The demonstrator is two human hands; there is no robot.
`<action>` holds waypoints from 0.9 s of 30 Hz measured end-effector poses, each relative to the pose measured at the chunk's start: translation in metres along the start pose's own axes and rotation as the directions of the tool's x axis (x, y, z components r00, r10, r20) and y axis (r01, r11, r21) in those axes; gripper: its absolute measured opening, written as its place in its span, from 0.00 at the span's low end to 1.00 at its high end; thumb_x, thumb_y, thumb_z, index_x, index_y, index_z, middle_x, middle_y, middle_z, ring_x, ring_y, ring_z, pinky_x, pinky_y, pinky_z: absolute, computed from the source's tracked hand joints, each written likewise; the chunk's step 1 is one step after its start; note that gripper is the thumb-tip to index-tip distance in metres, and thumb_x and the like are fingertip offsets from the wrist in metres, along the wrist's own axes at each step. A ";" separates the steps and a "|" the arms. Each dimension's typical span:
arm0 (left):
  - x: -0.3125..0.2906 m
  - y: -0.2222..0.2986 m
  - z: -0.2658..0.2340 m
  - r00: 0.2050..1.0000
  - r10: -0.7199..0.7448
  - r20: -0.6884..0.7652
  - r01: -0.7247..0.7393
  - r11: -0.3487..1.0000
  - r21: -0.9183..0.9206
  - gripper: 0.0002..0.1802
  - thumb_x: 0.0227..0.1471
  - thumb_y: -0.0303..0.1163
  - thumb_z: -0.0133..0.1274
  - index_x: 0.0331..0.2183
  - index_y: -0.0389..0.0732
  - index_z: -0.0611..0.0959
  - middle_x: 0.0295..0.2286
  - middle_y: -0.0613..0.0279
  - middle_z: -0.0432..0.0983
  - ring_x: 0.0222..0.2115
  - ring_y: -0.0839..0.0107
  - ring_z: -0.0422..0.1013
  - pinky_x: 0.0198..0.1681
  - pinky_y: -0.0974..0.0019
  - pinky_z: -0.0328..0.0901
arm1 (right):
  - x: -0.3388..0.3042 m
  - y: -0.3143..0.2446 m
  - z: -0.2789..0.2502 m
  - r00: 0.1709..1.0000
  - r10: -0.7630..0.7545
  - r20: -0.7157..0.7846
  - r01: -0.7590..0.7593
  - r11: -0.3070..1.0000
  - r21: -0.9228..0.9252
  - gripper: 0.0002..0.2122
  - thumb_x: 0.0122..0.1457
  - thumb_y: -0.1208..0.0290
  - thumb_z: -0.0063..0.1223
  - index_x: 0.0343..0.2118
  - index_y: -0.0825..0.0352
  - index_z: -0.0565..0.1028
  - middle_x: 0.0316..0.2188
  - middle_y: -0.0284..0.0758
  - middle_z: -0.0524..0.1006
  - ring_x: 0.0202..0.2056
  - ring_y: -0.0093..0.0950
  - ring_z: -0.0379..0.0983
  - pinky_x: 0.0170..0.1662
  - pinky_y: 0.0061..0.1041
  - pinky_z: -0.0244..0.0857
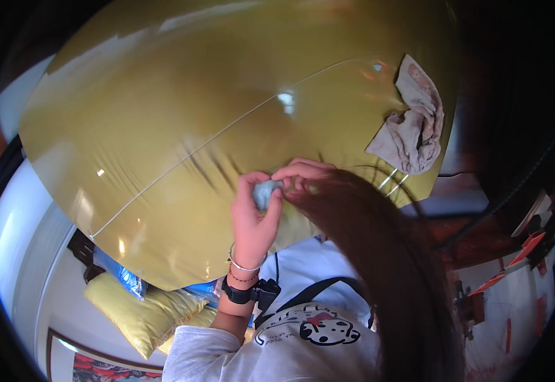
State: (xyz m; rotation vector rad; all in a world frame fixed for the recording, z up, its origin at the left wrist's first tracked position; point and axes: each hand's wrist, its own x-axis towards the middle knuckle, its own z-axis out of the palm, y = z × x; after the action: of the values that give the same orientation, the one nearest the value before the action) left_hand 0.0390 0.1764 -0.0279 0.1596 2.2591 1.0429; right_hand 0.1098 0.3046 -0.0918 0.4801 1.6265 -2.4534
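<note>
Between the fingers and thumb of my left hand [256, 207] is a small, soft-looking pale blue lump [265, 194]; its material I cannot make out. My right hand [303, 173] meets the lump's right side with bent fingers pinched at its edge. Long hair falls over part of that hand and hides its wrist and forearm. Both hands are close to the near edge of a glossy yellow-covered table [163, 108]. A bracelet and a black wristband circle my left wrist.
A crumpled, stained cloth [411, 130] lies on the table's right side. A thin white cord [207, 141] runs diagonally across the yellow cover. Below the left edge are a yellow cushion [140, 312] and a blue plastic-wrapped package [121, 274]. Red-and-white items [513, 261] stand at the far right.
</note>
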 end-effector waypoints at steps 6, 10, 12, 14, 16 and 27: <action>0.003 0.031 0.039 0.995 -0.024 0.095 -0.001 0.966 0.258 0.08 0.46 0.28 0.54 0.29 0.36 0.73 0.17 0.57 0.69 0.17 0.70 0.65 0.22 0.70 0.60 | -0.027 0.000 -0.043 0.999 -0.032 -0.023 0.034 0.993 0.117 0.08 0.47 0.83 0.53 0.33 0.70 0.74 0.24 0.31 0.69 0.25 0.18 0.64 0.30 0.18 0.58; -0.001 0.032 0.046 0.986 -0.094 0.136 0.059 0.968 0.246 0.08 0.47 0.28 0.54 0.28 0.36 0.73 0.15 0.60 0.67 0.17 0.76 0.62 0.21 0.73 0.58 | -0.032 0.001 -0.047 0.997 -0.044 -0.060 0.051 0.990 0.130 0.05 0.48 0.85 0.51 0.29 0.71 0.73 0.25 0.33 0.70 0.28 0.20 0.65 0.32 0.18 0.59; -0.003 0.029 0.047 0.988 -0.099 0.120 0.078 0.982 0.172 0.07 0.47 0.28 0.53 0.28 0.36 0.73 0.15 0.62 0.67 0.17 0.78 0.61 0.21 0.74 0.58 | -0.032 0.000 -0.049 0.992 -0.098 -0.074 0.105 0.990 0.098 0.04 0.49 0.85 0.50 0.29 0.72 0.72 0.27 0.33 0.70 0.29 0.20 0.66 0.33 0.18 0.60; -0.001 0.028 0.044 0.990 -0.099 0.101 0.090 0.991 0.097 0.07 0.48 0.28 0.53 0.28 0.36 0.73 0.15 0.63 0.67 0.17 0.80 0.61 0.21 0.75 0.57 | -0.027 0.000 -0.047 0.984 -0.159 -0.085 0.164 0.984 0.064 0.04 0.50 0.85 0.50 0.29 0.72 0.71 0.28 0.34 0.70 0.30 0.20 0.66 0.34 0.18 0.60; 0.002 0.029 0.042 0.994 -0.107 0.006 0.107 0.994 -0.004 0.06 0.49 0.28 0.52 0.28 0.36 0.73 0.16 0.65 0.68 0.18 0.81 0.60 0.21 0.75 0.57 | -0.022 0.000 -0.041 0.987 -0.107 -0.117 0.143 0.921 0.362 0.04 0.52 0.85 0.48 0.31 0.72 0.70 0.30 0.34 0.71 0.32 0.19 0.67 0.37 0.18 0.61; 0.012 0.017 0.005 0.999 -0.022 -0.024 0.025 0.991 0.133 0.07 0.45 0.24 0.53 0.31 0.36 0.77 0.21 0.59 0.72 0.20 0.70 0.67 0.25 0.71 0.61 | 0.008 -0.003 -0.008 0.984 0.022 -0.178 0.082 0.830 0.551 0.06 0.53 0.84 0.48 0.34 0.72 0.71 0.30 0.32 0.72 0.33 0.18 0.69 0.37 0.17 0.63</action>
State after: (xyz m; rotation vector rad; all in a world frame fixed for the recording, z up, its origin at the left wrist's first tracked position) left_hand 0.0304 0.1957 -0.0239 0.1780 2.3467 0.8856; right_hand 0.1025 0.3137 -0.0951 0.7705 0.9263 -2.9711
